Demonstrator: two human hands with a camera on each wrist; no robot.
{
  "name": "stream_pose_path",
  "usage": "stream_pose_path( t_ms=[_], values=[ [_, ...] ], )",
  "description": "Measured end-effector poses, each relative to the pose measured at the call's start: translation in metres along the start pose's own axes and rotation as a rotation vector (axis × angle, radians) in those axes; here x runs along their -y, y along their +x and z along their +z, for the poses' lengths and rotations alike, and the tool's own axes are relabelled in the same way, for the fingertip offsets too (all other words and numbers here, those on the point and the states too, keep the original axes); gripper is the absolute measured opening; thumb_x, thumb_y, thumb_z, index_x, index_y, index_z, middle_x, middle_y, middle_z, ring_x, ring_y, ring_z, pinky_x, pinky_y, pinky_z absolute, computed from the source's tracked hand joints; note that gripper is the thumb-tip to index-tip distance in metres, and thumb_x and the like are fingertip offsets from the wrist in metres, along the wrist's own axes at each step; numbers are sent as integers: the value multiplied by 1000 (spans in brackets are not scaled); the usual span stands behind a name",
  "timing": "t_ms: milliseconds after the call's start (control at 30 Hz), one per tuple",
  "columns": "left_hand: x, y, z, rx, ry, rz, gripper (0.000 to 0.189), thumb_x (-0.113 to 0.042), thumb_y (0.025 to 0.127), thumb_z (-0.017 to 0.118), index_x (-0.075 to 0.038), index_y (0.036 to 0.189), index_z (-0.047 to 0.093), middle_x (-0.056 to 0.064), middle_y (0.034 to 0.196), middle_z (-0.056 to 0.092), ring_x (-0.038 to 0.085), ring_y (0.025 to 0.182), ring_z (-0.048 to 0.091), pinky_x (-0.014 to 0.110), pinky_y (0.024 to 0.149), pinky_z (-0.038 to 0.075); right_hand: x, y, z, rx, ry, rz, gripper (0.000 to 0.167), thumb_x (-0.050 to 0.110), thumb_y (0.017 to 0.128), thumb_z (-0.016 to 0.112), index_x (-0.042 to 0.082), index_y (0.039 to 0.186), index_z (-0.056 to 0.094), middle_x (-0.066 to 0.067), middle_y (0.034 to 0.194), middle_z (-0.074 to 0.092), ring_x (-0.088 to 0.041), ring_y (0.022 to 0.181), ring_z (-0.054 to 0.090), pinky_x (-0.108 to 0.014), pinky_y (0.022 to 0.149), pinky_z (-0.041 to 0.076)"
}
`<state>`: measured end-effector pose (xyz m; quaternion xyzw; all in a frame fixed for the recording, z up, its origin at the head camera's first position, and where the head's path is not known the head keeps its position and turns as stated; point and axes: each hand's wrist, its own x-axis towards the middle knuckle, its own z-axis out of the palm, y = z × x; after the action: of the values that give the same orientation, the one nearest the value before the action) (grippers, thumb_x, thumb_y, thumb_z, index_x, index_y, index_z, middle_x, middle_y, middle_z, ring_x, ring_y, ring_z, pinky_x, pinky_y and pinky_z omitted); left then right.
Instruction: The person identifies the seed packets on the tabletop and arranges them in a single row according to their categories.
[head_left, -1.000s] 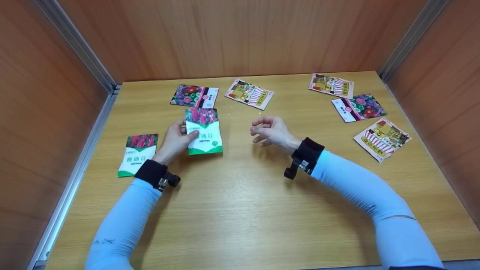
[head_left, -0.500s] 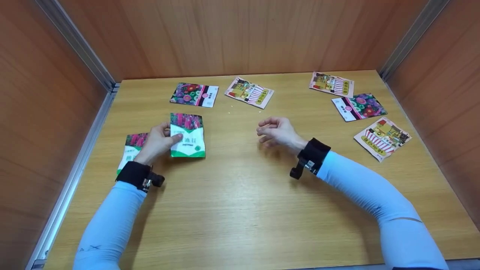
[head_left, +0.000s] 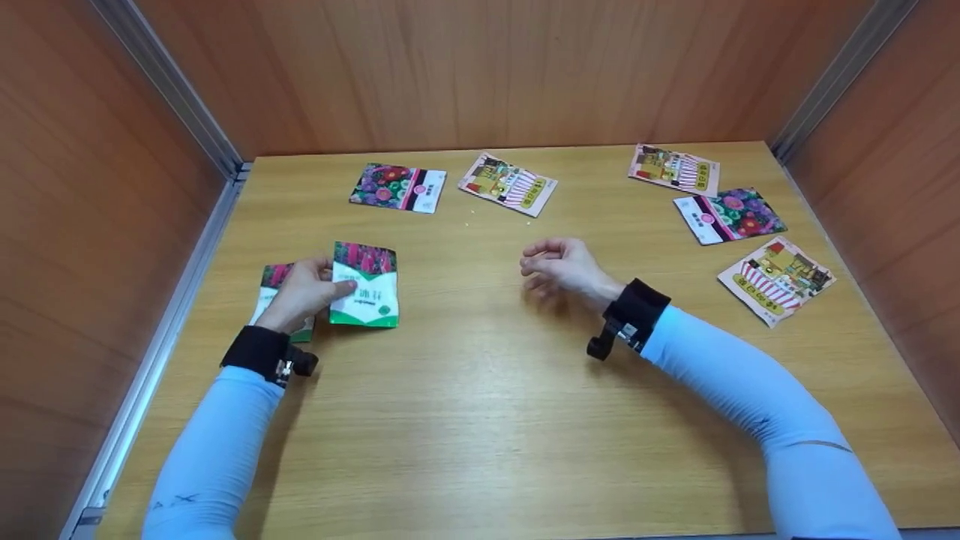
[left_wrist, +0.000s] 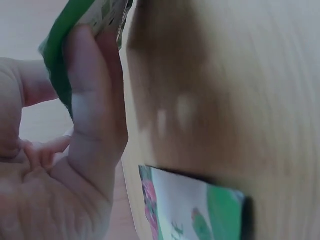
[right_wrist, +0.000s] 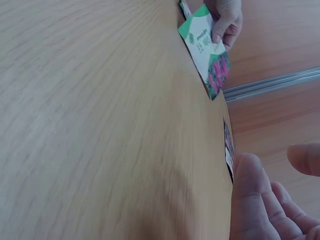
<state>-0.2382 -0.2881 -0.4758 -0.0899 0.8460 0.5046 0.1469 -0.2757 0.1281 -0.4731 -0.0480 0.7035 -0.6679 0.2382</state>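
Note:
My left hand (head_left: 304, 294) pinches a green and white seed packet (head_left: 365, 289) by its left edge, thumb across the front. Pink flowers are printed along the packet's top. In the left wrist view the held packet (left_wrist: 75, 30) is raised over the table, casting a shadow. A second packet of the same kind (head_left: 276, 274) lies under and behind the left hand, mostly covered by it; its green end (left_wrist: 225, 207) shows in the left wrist view. Over the middle of the table hovers my right hand (head_left: 562, 264), fingers loosely bent, holding nothing.
Along the back lie a purple flower packet (head_left: 397, 187) and a yellow striped packet (head_left: 508, 184). At right are another striped packet (head_left: 675, 169), a flower packet (head_left: 731, 215) and a third striped packet (head_left: 778, 280). Wooden panels (head_left: 510, 75) enclose the table (head_left: 480, 420).
The left hand has carried the held seed packet left and toward the person, over beside the lying one. The right hand has shifted slightly right, still holding nothing.

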Motion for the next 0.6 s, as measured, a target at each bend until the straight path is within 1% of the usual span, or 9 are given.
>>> stream_pose_path(
  t_ms=[67, 100, 267, 400, 500, 533, 600],
  values=[
    [3, -2, -1, 7, -4, 3, 51, -27, 79, 67, -6, 120, 45, 14, 97, 58, 25, 73, 59, 39, 55, 49, 0, 0, -1, -10, 9, -7, 44, 17, 78, 68, -2, 113, 50, -26, 104, 57, -43, 89, 56, -46, 68, 48],
    [4, -3, -1, 7, -6, -2, 52, -27, 78, 67, -6, 121, 44, 14, 96, 58, 25, 73, 60, 40, 56, 49, 0, 0, -2, -14, 13, -11, 45, 17, 78, 69, -3, 113, 50, -26, 104, 58, -44, 90, 56, -46, 67, 49],
    [7, -5, -5, -7, 15, -51, 55, -29, 74, 71, -5, 116, 46, 14, 94, 58, 25, 74, 61, 42, 60, 50, -2, 1, -6, -10, 15, -13, 44, 18, 77, 69, -3, 112, 51, -25, 103, 58, -44, 91, 55, -48, 69, 47],
    [8, -6, -7, -33, 72, -73, 52, -33, 68, 75, -4, 104, 50, 13, 86, 57, 25, 70, 60, 42, 60, 50, -2, 1, -7, -14, 3, -5, 40, 20, 77, 69, 0, 108, 54, -23, 102, 59, -43, 90, 56, -45, 66, 49],
    [9, -7, -8, -43, 133, -89, 51, -37, 65, 76, -4, 93, 50, 10, 80, 52, 27, 68, 58, 41, 59, 50, -3, 0, -6, -16, -12, 4, 38, 22, 76, 70, 2, 105, 55, -22, 101, 60, -43, 90, 56, -43, 64, 50],
    [9, -8, -8, -47, 146, -96, 51, -38, 64, 77, -3, 91, 50, 10, 79, 51, 28, 68, 58, 41, 58, 50, -3, 0, -6, -15, -18, 8, 38, 22, 76, 70, 2, 105, 56, -21, 101, 60, -43, 90, 56, -43, 64, 50],
    [10, -8, -8, -44, 177, -101, 52, -39, 64, 76, -3, 91, 50, 10, 81, 50, 29, 68, 58, 40, 58, 51, -4, -1, -5, -13, -30, 20, 37, 24, 76, 70, 3, 104, 56, -21, 101, 60, -42, 90, 56, -43, 64, 50]
  ],
)
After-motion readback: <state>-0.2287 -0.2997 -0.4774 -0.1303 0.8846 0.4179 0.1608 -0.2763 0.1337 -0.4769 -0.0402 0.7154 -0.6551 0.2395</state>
